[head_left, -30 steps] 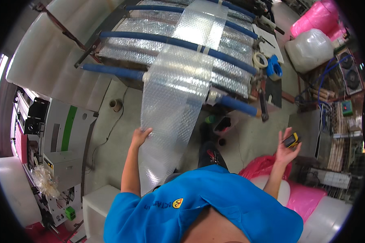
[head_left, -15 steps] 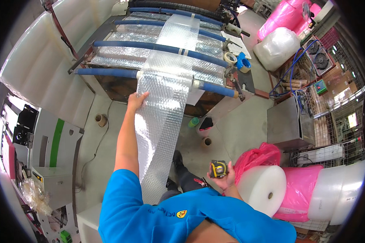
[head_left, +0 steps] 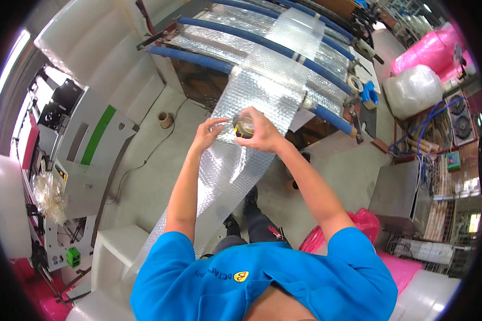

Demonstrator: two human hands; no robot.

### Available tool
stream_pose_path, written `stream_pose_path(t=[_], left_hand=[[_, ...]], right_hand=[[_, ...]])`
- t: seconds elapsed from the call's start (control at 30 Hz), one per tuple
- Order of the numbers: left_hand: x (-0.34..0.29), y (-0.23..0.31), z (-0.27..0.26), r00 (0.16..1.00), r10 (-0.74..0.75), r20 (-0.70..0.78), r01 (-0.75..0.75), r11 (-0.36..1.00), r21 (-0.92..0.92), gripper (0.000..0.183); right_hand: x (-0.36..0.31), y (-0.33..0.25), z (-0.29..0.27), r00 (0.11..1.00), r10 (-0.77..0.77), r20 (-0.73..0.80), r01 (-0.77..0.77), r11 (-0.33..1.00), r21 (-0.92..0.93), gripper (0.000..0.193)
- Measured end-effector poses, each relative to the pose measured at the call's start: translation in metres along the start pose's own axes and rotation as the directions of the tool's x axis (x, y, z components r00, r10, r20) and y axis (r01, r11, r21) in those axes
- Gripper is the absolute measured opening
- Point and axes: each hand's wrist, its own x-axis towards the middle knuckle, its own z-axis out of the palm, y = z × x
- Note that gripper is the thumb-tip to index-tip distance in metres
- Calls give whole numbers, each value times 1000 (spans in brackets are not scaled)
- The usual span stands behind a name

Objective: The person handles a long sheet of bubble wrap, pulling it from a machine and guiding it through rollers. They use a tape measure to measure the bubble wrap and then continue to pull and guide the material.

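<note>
right hand (head_left: 260, 134) closed on tape measure (head_left: 243, 127), yellow-black, round | left hand (head_left: 207, 134) fingers spread, probably touching it | over clear bubble wrap (head_left: 235, 160) sheet

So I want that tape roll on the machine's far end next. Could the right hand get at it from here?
Probably not without stepping over: the right hand holds a tape measure above the bubble wrap sheet, and the tape roll lies well beyond it.

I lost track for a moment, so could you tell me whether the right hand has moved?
Yes: the right hand rose from beside the pink bag onto the bubble wrap.
</note>
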Motion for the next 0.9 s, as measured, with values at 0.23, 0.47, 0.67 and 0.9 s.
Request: stream_pose_path(t=[0.23,0.47,0.67,0.9], left_hand=[[-8,28,-3,991,-131,-42,112,945,-308,27],[-7,1,-14,986,-152,70,166,934,-315,25],[4,11,-12,994,-33,-99,1,950,-311,44],[3,-3,-1,901,-416,120,429,895,-120,42]], right_hand=[[35,22,24,966,-38,257,90,977,-193,51],[29,28,22,974,70,215,3,947,-320,56],[-11,48,-56,963,266,45,-216,858,-466,49],[-79,89,-185,829,371,-418,-463,874,-144,50]])
